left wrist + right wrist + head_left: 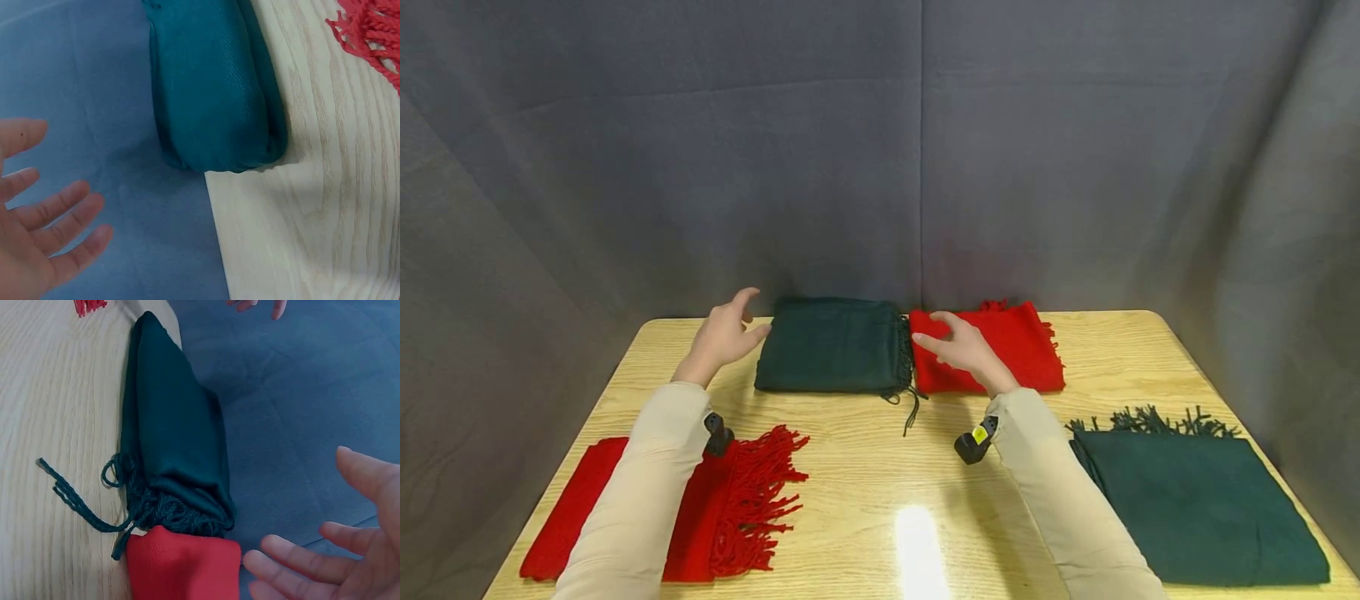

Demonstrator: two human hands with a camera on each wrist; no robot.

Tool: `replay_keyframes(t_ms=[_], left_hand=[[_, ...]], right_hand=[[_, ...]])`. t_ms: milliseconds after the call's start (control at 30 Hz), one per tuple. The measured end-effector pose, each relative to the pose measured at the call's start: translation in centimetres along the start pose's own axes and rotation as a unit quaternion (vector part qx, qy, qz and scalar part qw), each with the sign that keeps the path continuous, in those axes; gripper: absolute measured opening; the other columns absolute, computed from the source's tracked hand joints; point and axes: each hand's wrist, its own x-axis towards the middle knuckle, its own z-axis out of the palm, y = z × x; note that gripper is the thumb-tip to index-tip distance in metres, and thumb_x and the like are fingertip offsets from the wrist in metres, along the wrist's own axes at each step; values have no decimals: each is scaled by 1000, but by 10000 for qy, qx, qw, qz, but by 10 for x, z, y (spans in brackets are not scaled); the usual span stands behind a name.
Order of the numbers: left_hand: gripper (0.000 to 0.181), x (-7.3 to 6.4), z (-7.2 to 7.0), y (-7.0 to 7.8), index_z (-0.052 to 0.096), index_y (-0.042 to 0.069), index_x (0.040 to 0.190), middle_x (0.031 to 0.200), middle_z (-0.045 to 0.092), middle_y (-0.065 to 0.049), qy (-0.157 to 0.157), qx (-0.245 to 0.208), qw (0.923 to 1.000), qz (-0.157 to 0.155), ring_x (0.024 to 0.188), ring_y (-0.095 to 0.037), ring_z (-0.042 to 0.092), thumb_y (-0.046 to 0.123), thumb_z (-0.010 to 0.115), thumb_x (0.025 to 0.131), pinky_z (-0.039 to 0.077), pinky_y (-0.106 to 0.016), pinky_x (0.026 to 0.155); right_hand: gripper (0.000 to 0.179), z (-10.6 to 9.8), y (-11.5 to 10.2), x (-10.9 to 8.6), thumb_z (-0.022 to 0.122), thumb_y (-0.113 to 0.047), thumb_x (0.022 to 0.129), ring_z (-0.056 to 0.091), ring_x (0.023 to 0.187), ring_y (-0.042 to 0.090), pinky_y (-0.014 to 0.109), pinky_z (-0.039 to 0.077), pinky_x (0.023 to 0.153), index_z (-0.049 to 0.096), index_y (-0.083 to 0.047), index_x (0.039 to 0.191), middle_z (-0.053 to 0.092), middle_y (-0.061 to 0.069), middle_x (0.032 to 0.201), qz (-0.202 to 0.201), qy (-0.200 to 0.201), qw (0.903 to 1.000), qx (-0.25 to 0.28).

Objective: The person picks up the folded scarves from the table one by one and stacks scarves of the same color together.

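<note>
Left hand: hangs in the air by the left end of the rear green cloth; spreads thumb and fingers loosely; in the left wrist view, appears apart from the cloth, against the curtain.

Right hand: overlaps the left part of the rear red cloth in the head view; extends fingers, thumb well apart from them; in the right wrist view, brings fingertips just beside the red edge. Contact: cannot be told.

Rear green cloth: lies folded along the far edge of the table; ends at the right in a knotted fringe, with loose strands trailing over the wood.

Rear red cloth: lies folded to the right of the green, touching its fringe; shows tassels at the back and on the right side.

Front red cloth: lies flat at the near left, partly hidden by the left sleeve; spreads a long fringe rightward.

Front green cloth: lies folded at the near right, partly behind the right sleeve; carries its fringe along the far edge.

Curtain: hangs grey behind the table and along both sides.

Reflection: shines white on the wood, near centre front.
</note>
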Motion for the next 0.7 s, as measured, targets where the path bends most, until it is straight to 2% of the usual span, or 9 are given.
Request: replay_keyframes(t_ms=[100, 467, 567, 700], left_hand=[[60, 5, 1, -5, 30, 1, 138, 106, 55, -27, -154, -95, 9998, -51, 87, -36, 57, 21, 56, 88, 46, -48, 73], [64, 16, 8, -16, 25, -1, 140, 113, 48, -30, -613, -436, 9964, -385, 75, -33, 56, 21, 56, 88, 43, -50, 79], [64, 18, 9, -19, 23, 0, 141, 117, 46, -32, -696, -547, 9947, -525, 82, -38, 55, 22, 55, 89, 41, -52, 83], [65, 18, 12, -22, 21, 2, 142, 125, 41, -34, -844, -848, 9903, -708, 106, -45, 47, 23, 54, 90, 37, -55, 90]], right_hand=[[63, 2, -2, 5, 60, -37, 85, 58, 89, 37, 46, 48, 78, 35, -12, 137, 57, 21, 106, 118, -134, 9997, 148], [68, 7, -12, 15, 57, -38, 87, 54, 100, 35, 44, 46, 83, 27, -11, 142, 48, 17, 122, 337, -467, 9974, 430], [69, 9, -13, 18, 57, -38, 87, 53, 101, 36, 44, 46, 84, 27, -11, 142, 48, 18, 122, 425, -509, 9967, 479], [69, 13, -10, 24, 58, -36, 87, 51, 102, 37, 45, 45, 86, 25, -12, 143, 48, 23, 122, 611, -633, 9940, 652]])
